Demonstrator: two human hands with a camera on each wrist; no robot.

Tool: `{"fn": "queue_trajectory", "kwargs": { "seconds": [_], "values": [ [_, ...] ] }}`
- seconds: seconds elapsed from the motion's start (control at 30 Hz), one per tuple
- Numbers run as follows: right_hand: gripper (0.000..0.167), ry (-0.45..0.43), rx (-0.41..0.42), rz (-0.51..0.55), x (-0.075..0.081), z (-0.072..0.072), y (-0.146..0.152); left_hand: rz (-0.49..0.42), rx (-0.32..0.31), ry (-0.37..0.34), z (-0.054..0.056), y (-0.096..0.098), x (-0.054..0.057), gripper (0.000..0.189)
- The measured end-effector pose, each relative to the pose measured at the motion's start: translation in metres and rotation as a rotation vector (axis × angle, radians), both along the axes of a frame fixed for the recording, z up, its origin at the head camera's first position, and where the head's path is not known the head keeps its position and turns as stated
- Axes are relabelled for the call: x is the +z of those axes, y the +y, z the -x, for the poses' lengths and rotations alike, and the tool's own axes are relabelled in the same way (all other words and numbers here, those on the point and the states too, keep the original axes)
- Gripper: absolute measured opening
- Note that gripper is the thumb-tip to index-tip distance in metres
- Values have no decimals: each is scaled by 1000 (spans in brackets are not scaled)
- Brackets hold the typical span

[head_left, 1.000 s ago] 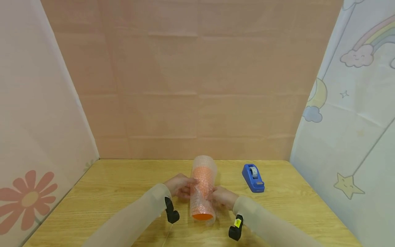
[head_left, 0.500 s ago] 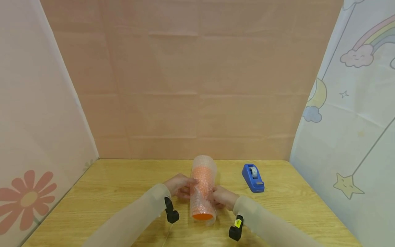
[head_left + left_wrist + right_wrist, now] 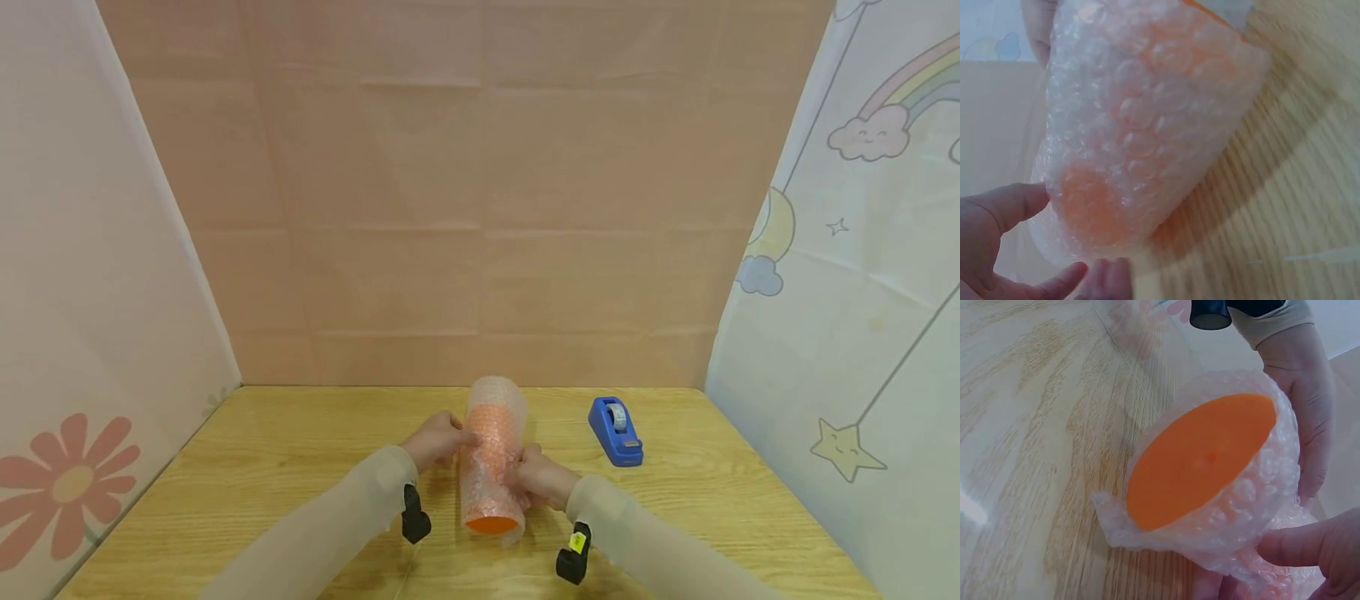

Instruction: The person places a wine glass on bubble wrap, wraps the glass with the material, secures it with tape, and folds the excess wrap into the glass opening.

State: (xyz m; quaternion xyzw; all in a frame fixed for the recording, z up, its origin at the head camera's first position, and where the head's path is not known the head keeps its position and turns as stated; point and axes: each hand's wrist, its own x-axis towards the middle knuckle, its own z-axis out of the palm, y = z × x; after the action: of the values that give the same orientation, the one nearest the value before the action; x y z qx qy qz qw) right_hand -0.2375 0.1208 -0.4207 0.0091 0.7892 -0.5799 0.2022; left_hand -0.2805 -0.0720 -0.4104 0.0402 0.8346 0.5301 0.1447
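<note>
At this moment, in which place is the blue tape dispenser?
In the head view, the blue tape dispenser is on the wooden table, to the right of the bubble-wrapped orange object, toward the table's far right corner.

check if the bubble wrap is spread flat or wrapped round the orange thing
Wrapped round: the right wrist view shows bubble wrap encircling the orange object, its end uncovered.

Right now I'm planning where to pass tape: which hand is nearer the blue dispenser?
The right hand, on the wrapped cylinder's right, the same side as the dispenser; the left hand is across the cylinder, farther away.
</note>
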Motion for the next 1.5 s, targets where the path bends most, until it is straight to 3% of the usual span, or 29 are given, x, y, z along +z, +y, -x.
{"fn": "queue_trajectory", "kwargs": {
  "seconds": [0.1,0.2,0.47,0.73,1.1,1.23,1.5],
  "values": [
    [57,-14,-5,4,1,-1,0,65,-22,133,0,3,4,42],
    [54,-17,16,24,0,-2,1,86,-45,212,-2,6,7,39],
    [46,0,15,47,-1,-3,-2,102,-65,214,-7,13,8,46],
    [47,-7,-20,-38,3,-1,-4,77,-43,147,-5,13,8,47],
    [42,150,-53,-51,5,-1,-4,-135,-46,-14,-2,9,0,42],
    [42,162,-52,-78,8,-1,-3,-166,-27,-55,-3,9,-1,37],
    [69,106,-116,-27,8,-1,0,-205,-9,-114,-1,7,-5,35]
  ]
}}
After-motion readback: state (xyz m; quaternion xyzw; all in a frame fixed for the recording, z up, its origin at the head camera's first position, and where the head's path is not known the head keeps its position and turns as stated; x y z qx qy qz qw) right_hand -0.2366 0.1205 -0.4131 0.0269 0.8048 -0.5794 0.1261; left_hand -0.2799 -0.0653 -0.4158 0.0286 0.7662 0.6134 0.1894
